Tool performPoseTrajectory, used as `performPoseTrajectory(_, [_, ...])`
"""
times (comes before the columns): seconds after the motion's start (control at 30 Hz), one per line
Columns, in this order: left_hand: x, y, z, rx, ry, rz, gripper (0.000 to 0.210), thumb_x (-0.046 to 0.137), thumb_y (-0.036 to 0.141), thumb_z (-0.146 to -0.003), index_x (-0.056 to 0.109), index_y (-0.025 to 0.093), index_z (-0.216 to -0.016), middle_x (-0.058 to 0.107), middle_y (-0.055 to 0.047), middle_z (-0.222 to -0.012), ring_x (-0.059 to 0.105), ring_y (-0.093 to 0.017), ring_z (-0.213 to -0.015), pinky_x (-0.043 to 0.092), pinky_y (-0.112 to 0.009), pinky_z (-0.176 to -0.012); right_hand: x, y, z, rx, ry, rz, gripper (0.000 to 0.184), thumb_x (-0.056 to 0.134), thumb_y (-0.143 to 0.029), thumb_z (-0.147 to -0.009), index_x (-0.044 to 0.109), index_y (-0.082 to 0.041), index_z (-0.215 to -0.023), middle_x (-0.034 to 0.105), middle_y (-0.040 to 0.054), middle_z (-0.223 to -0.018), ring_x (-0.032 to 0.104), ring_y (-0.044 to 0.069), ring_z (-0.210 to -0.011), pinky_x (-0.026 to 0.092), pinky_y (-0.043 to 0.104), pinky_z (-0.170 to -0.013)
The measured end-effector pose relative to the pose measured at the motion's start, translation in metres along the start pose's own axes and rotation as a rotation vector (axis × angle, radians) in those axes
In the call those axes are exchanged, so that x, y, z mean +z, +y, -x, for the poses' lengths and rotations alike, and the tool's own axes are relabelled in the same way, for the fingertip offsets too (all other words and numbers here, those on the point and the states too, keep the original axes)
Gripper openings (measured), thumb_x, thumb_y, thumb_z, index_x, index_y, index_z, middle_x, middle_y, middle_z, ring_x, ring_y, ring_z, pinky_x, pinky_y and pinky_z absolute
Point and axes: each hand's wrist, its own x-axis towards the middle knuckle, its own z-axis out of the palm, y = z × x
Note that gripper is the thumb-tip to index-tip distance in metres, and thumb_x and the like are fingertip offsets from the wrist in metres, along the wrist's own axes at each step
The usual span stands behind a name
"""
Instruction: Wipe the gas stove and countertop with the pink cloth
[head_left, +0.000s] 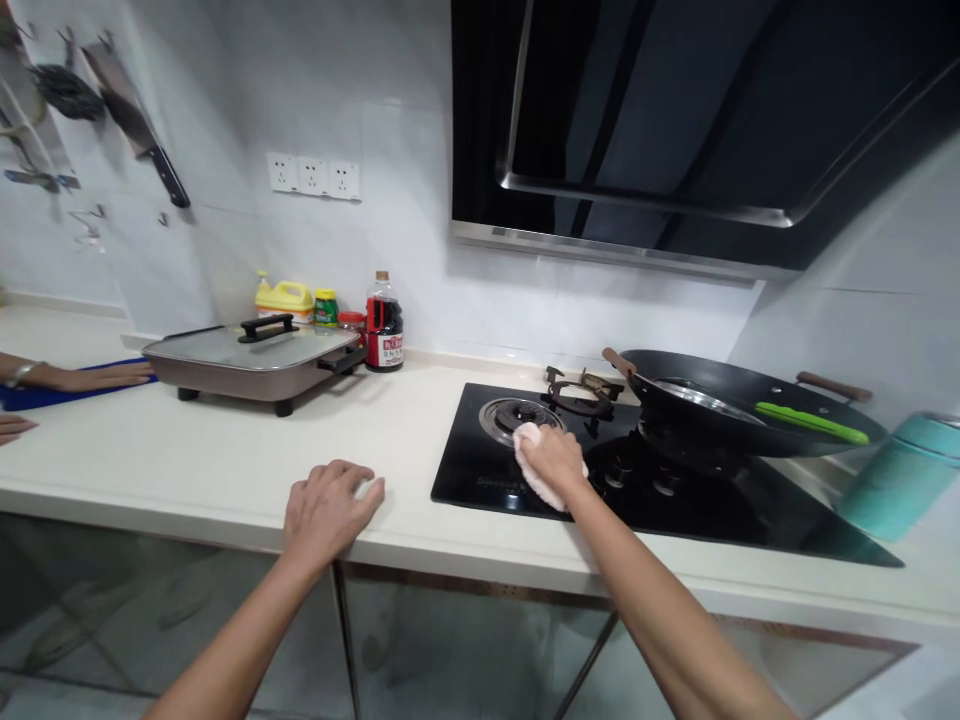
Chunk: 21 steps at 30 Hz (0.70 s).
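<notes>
My right hand [559, 462] is closed on a pale pink cloth [541, 488] and presses it to the black glass cooktop [469, 460]. The cloth lies just in front of the left burner [517, 412], whose steel ring is partly covered by it. My left hand [330, 505] rests on the white countertop [405, 440] near its front edge, left of the cooktop. Its fingers are loosely bent, with the thumb apart from them. A pale patch shows between thumb and forefinger; I cannot tell whether it is only countertop.
A large wok [712, 400] with a green-handled utensil [814, 423] sits right, beside a teal container [904, 475]. An uncovered pan support [581, 395] stands behind. Left are a lidded electric pan [255, 365], a sauce bottle [385, 325] and another person's hand [97, 378] on blue cloth. A range hood [630, 130] overhangs.
</notes>
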Motion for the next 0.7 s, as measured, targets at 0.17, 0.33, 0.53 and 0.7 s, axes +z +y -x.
performPoseTrajectory(0.17, [-0.002,0.000,0.001,-0.005,-0.014,0.026,0.040,0.048,0.049,-0.091,0.080,0.030,-0.104,0.073,-0.005,-0.125,0.059,-0.031,-0.122,0.041,-0.045,-0.104,0.006,-0.057,0.037,-0.216,-0.037,-0.050,0.051,0.049,-0.053,-0.094,0.069,-0.014,-0.121,0.069,0.0189,-0.126,0.059,0.037,-0.118,0.043,0.048,-0.100])
performPoseTrajectory(0.33, [0.003,-0.009,-0.003,0.023,0.041,0.131,0.037,0.049,0.048,-0.091,0.079,0.028,-0.101,0.073,-0.006,-0.121,0.062,-0.031,-0.120,0.045,-0.047,-0.105,0.013,-0.098,0.078,-0.418,-0.073,-0.150,0.053,0.058,-0.060,-0.088,0.070,-0.018,-0.119,0.068,0.0153,-0.123,0.058,0.037,-0.117,0.044,0.052,-0.102])
performPoseTrajectory(0.53, [0.000,0.035,0.010,0.450,0.252,0.346,0.037,0.059,0.045,-0.092,0.073,0.026,-0.122,0.059,-0.010,-0.149,0.051,-0.031,-0.141,0.041,-0.050,-0.119,0.005,-0.057,0.080,-0.614,-0.096,-0.624,0.053,0.059,-0.039,-0.089,0.058,-0.021,-0.140,0.055,0.0121,-0.146,0.054,0.025,-0.132,0.043,0.042,-0.112])
performPoseTrajectory(0.7, [-0.006,0.106,0.026,0.694,0.001,0.202,0.056,0.080,0.048,-0.080,0.070,0.032,-0.134,0.027,-0.009,-0.173,0.017,-0.043,-0.160,0.027,-0.062,-0.125,-0.004,0.062,0.072,-0.495,0.327,-0.643,0.032,0.051,-0.038,-0.093,0.071,-0.023,-0.114,0.063,0.0118,-0.133,0.058,0.027,-0.127,0.044,0.046,-0.113])
